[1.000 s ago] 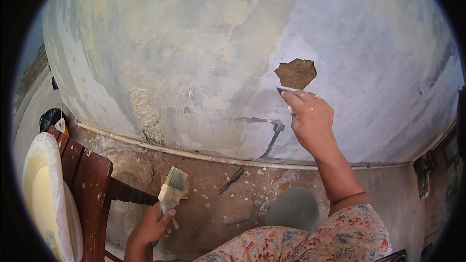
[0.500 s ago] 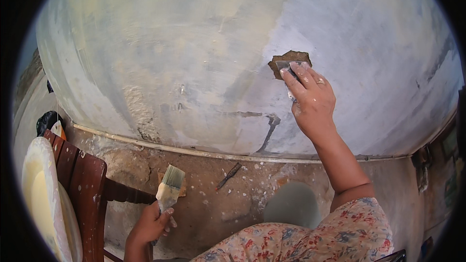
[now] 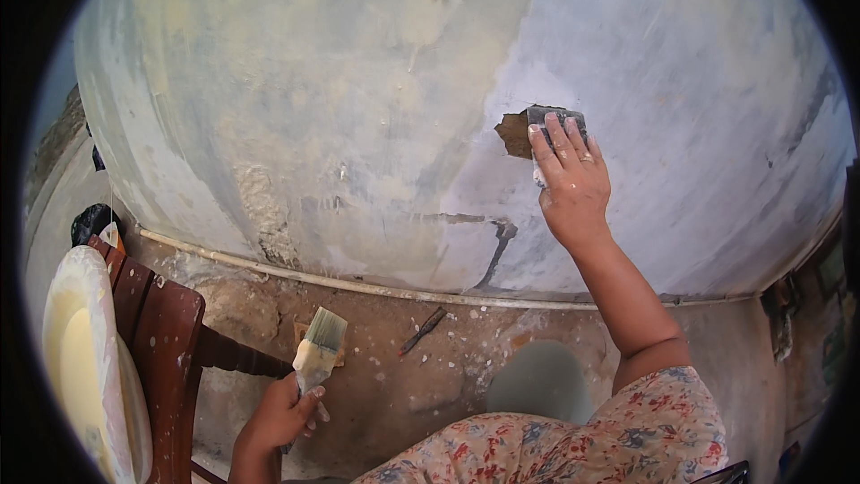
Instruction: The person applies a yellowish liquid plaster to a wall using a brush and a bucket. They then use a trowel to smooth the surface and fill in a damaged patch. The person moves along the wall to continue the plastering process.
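My right hand presses a flat dark-grey scraper against the wall, fingers laid along its blade. Most of the scraper is hidden under the hand. It covers the right part of a brown, jagged bare patch in the pale plaster. Low on the left, my left hand is closed around a wide paintbrush. The brush points upward, its pale bristles above a ferrule smeared with cream paint. It is held away from the wall.
At left, a paint-spotted wooden chair stands beside a plastic-covered container of cream paint. A pipe runs along the wall's foot. On the stained floor lies a dark narrow tool; a grey-green rounded thing is near me.
My right hand has slid the scraper rightward across the bare patch, uncovering its left part. The left hand still holds the paintbrush in nearly the same place.
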Demonstrator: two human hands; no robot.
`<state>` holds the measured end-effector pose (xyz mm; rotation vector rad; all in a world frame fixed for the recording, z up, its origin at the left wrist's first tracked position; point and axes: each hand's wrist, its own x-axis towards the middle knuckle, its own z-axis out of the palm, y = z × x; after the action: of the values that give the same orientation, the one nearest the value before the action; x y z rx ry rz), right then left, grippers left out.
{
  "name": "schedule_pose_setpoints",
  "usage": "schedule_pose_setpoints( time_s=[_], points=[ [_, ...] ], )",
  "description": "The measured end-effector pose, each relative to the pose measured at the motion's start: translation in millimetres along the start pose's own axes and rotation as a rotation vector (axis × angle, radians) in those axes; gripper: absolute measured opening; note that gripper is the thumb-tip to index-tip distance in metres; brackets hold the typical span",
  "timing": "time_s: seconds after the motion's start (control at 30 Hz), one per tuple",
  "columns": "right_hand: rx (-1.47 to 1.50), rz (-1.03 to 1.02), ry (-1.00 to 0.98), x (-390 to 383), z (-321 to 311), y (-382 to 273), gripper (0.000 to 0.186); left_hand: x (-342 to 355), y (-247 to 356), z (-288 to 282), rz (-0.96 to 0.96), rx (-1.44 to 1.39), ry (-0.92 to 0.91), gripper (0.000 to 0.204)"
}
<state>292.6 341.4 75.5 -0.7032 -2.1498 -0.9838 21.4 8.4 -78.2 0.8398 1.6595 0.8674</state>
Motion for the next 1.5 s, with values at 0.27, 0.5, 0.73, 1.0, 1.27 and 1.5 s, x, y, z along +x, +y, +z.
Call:
schedule_pose_setpoints(
  time_s=[0.27, 0.5, 0.73, 1.0, 1.27, 1.5],
  points=[
    [0.241, 0.009, -0.195, -32, -3, -24, 0.054, -6, -5, -3, -0.039, -0.011, 0.051, 0.026],
    [0.042, -0.059, -0.287, -38, 9, -17, 0.048, -5, -2, -1, -0.008, -0.025, 0.026, 0.026],
    [0.741, 0.437, -0.551, -9, -21, 13, 0.026, -4, -7, -5, -0.014, 0.011, 0.020, 0.023],
    [0.223, 0.391, 0.151, 1, -37, 45, 0.031, -2, -5, -3, -0.045, -0.026, 0.057, 0.026],
    [0.120, -0.010, -0.186, -58, 7, -7, 0.048, 7, -4, -1, -0.008, 0.007, 0.008, 0.023],
    [0.573, -0.189, -0.866, -95, 27, -83, 0.034, -1, -2, -3, 0.005, 0.022, 0.022, 0.028]
  ],
)
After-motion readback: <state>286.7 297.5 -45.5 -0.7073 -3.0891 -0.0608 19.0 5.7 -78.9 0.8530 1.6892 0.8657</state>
